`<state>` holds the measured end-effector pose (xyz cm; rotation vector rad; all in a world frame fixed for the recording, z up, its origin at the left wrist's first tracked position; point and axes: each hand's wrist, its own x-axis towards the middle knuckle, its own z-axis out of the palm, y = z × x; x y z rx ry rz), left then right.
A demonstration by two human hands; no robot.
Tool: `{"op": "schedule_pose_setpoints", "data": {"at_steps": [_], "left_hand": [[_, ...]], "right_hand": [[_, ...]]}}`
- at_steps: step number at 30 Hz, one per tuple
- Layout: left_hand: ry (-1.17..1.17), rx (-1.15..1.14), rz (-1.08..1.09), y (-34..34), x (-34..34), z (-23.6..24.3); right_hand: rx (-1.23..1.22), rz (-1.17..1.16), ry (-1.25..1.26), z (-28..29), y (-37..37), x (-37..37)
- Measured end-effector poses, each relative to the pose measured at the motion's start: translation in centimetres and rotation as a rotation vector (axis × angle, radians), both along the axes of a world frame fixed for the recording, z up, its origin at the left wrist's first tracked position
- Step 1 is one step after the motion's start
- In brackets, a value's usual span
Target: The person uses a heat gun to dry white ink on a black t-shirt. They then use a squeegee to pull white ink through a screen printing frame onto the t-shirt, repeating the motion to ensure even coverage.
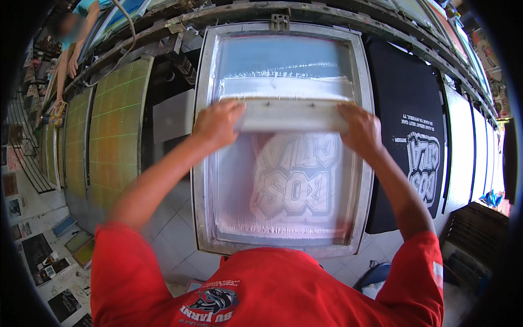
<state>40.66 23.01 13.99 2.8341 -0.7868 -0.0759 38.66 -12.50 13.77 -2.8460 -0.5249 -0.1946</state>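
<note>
A screen printing frame [199, 180] lies in front of me, its mesh showing a pale stencil of bold letters [294, 188]. Across the mesh, a little beyond the lettering, stands a wide pale squeegee [291, 115]. My left hand [219, 122] is closed round its left end, and my right hand [359, 126] grips the right end. Both arms reach forward, bent at the elbows. White ink lies in a streaky band on the far part of the mesh, with smaller traces along the near edge. The squeegee's lower edge is blurred.
Right of the frame lies a black printed shirt [408, 136] on a board. Yellowish-green boards [117, 114] stand in a row at left. A metal rail [234, 16] with a hinge clamp [280, 22] runs behind. Another person's arm [62, 71] reaches in at far left.
</note>
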Motion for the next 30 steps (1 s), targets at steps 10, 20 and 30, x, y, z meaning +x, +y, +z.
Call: {"op": "schedule_pose_setpoints", "data": {"at_steps": [10, 20, 30], "left_hand": [[0.228, -0.021, -0.13, -0.5, 8.1, 7.1], [0.241, -0.04, -0.049, 1.6, -21.5, 8.1], [0.257, -0.051, -0.06, 2.3, -30.1, 4.8]], "right_hand": [[-0.158, 0.002, 0.275, 7.2, -0.8, 7.0], [0.001, -0.097, 0.327, 8.9, 2.2, -23.5], [0.085, -0.106, 0.196, 5.6, 3.6, -31.9]]}}
